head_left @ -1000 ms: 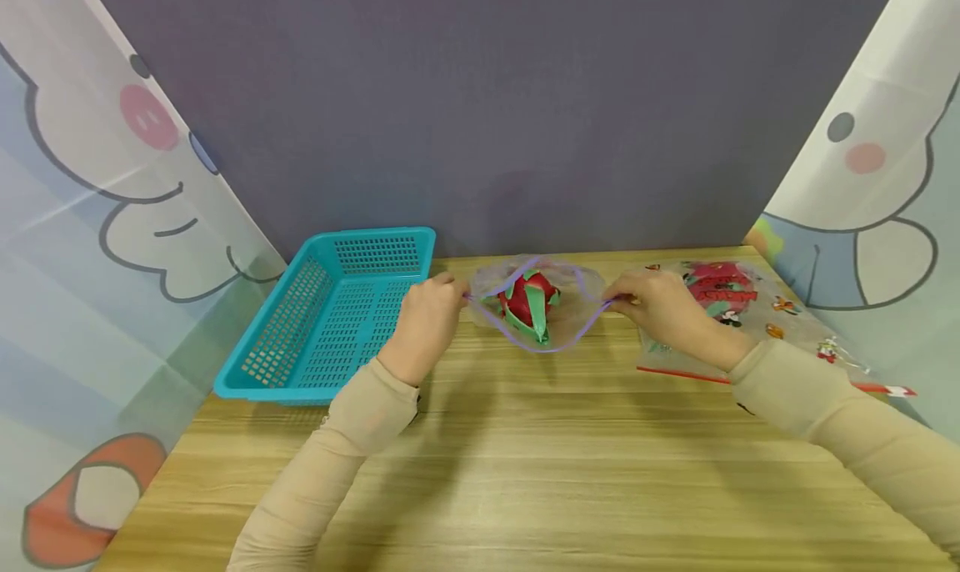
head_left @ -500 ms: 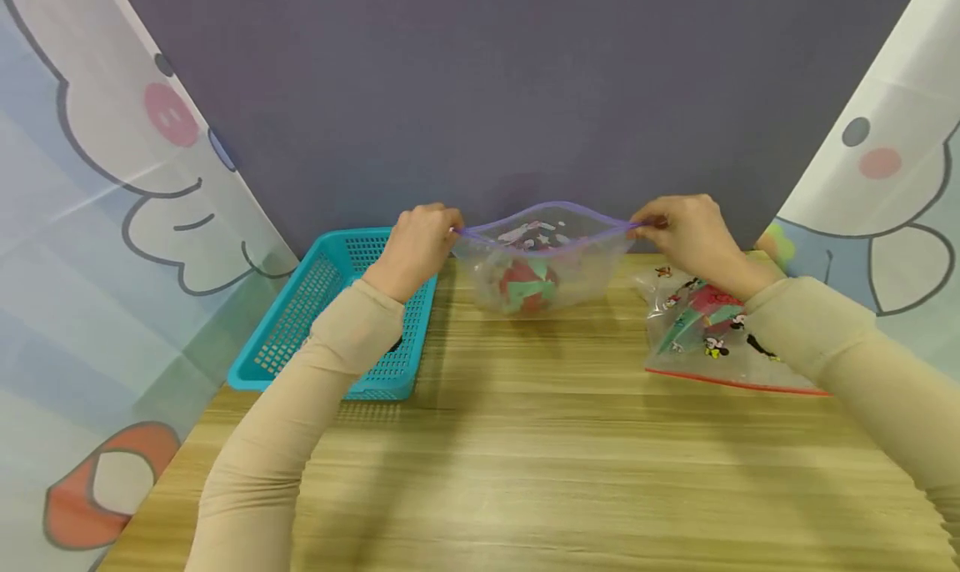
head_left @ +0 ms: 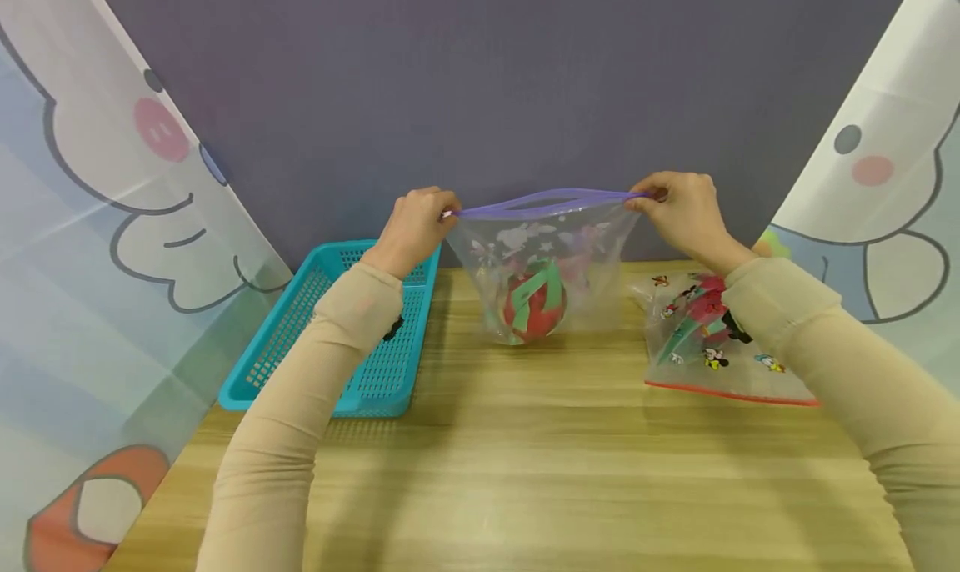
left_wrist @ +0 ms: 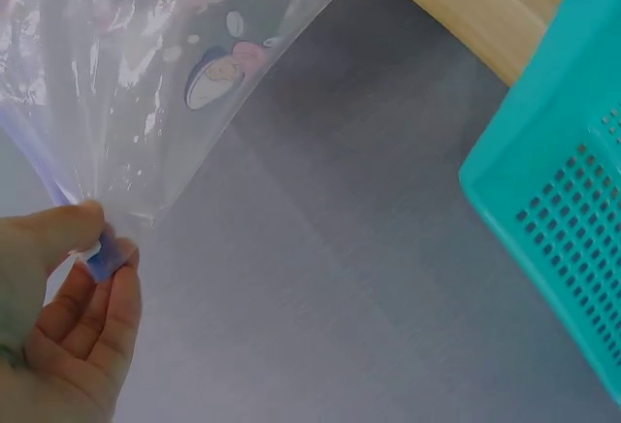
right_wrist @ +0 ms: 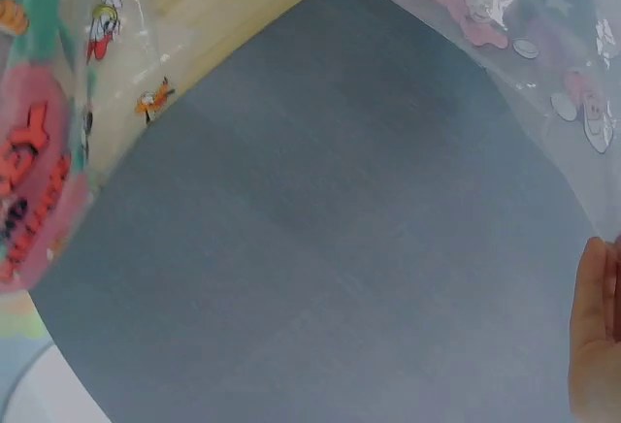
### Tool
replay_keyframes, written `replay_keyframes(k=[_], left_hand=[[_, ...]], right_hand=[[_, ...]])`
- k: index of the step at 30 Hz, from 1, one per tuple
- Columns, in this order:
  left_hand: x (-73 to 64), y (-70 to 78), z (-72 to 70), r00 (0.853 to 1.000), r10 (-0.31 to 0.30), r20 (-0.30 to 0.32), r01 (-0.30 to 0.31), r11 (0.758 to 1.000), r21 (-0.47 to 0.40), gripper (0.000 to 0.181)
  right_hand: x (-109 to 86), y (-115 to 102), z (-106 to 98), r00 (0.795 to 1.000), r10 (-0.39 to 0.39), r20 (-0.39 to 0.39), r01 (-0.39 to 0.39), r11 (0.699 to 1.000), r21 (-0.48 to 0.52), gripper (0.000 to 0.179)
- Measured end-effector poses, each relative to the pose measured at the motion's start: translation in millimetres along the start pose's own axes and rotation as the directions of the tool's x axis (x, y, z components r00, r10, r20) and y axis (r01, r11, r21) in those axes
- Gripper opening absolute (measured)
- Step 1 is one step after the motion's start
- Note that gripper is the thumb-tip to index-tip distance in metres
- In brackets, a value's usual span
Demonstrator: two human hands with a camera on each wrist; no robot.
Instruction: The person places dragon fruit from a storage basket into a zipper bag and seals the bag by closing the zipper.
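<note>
A clear zip bag (head_left: 592, 263) with a purple zip strip hangs upright between both hands, close over the table. Its mouth is slightly parted in the middle. Inside, at the bottom, rests a red dragon fruit (head_left: 534, 305) with green scales. The left hand (head_left: 414, 226) pinches the left end of the zip between thumb and fingers; in the left wrist view a small white piece shows beside the thumb (left_wrist: 68, 224) on the strip. At the other top corner, the right hand (head_left: 686, 213) pinches the strip. Only part of that hand (right_wrist: 594, 345) enters the right wrist view.
A turquoise perforated basket (head_left: 258, 355) stands on the table's left, partly behind the left forearm. To the right lies another printed bag (head_left: 738, 376) with a red zip, holding something red and green. A dark grey panel (head_left: 517, 80) rises behind the wooden table (head_left: 540, 464).
Both hands have raised the bag's mouth and spread it wider apart. The bag now hangs upright, its wide opening narrowed to a slit, with the dragon fruit seen through its side.
</note>
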State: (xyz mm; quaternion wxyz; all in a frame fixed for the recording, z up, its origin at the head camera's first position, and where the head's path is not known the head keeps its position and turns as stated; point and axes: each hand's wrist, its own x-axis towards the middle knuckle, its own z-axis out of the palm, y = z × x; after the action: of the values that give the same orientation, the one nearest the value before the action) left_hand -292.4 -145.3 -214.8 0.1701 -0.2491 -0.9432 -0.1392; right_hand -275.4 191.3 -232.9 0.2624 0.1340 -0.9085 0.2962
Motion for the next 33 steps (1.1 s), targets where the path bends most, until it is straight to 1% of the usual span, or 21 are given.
replay_keyframes(k=[2,6,9,11,12,14,17,20,22,23,26,29,31,33], left_hand=[[-1.5,-0.5,4.0,1.000,0.007,-0.028,-0.007,1.000,-0.020,0.016],[-3.9,-0.6,13.4,0.998,-0.004,-0.070,-0.001,0.998,-0.067,0.016],[-4.0,1.1,16.7,0.997,-0.040,-0.068,0.031,0.992,-0.119,0.018],[-3.7,0.9,18.8,0.995,-0.079,-0.058,0.067,0.982,-0.179,0.019],[-3.6,0.1,19.8,0.993,-0.103,-0.051,0.090,0.972,-0.217,0.021],[-3.6,-2.8,22.6,0.986,-0.160,-0.037,0.142,0.945,-0.293,0.022],[-4.6,-9.1,27.7,0.969,-0.248,-0.022,0.220,0.895,-0.389,0.024],[-6.7,-14.5,31.5,0.951,-0.308,-0.033,0.262,0.855,-0.447,0.023],[-8.1,-16.5,33.0,0.942,-0.333,-0.051,0.269,0.834,-0.482,0.023],[-9.0,-16.6,32.9,0.937,-0.346,-0.059,0.271,0.819,-0.505,0.022],[-10.3,-15.6,32.0,0.923,-0.379,-0.068,0.273,0.769,-0.578,0.021],[-10.2,-14.1,30.5,0.914,-0.401,-0.067,0.269,0.720,-0.640,0.020],[-9.7,-13.5,29.7,0.912,-0.405,-0.072,0.259,0.702,-0.663,0.020],[-11.5,-12.8,29.9,0.909,-0.410,-0.076,0.256,0.694,-0.673,0.020]], right_hand=[[-1.7,3,2,0.999,0.038,0.016,-0.038,0.999,0.013,0.020],[-6.0,9,3,0.991,0.102,0.088,-0.105,0.994,0.029,0.024],[-7.7,12,2,0.985,0.119,0.122,-0.123,0.992,0.024,0.025],[-8.1,13,2,0.985,0.120,0.127,-0.123,0.992,0.021,0.025],[-8.2,13,2,0.985,0.119,0.126,-0.122,0.992,0.020,0.025],[-8.0,13,3,0.986,0.115,0.122,-0.118,0.993,0.020,0.024],[-7.3,12,5,0.987,0.108,0.121,-0.112,0.993,0.023,0.024],[-6.2,10,5,0.987,0.107,0.119,-0.112,0.993,0.031,0.024],[-5.2,9,5,0.988,0.107,0.114,-0.112,0.993,0.036,0.024],[-4.8,8,4,0.988,0.109,0.112,-0.113,0.993,0.037,0.025],[-3.6,6,1,0.987,0.120,0.111,-0.125,0.991,0.042,0.027],[-2.2,6,-2,0.985,0.130,0.114,-0.136,0.990,0.046,0.029],[-1.0,6,-3,0.985,0.131,0.110,-0.137,0.989,0.050,0.030],[-0.8,6,-4,0.984,0.133,0.115,-0.140,0.989,0.054,0.030]])
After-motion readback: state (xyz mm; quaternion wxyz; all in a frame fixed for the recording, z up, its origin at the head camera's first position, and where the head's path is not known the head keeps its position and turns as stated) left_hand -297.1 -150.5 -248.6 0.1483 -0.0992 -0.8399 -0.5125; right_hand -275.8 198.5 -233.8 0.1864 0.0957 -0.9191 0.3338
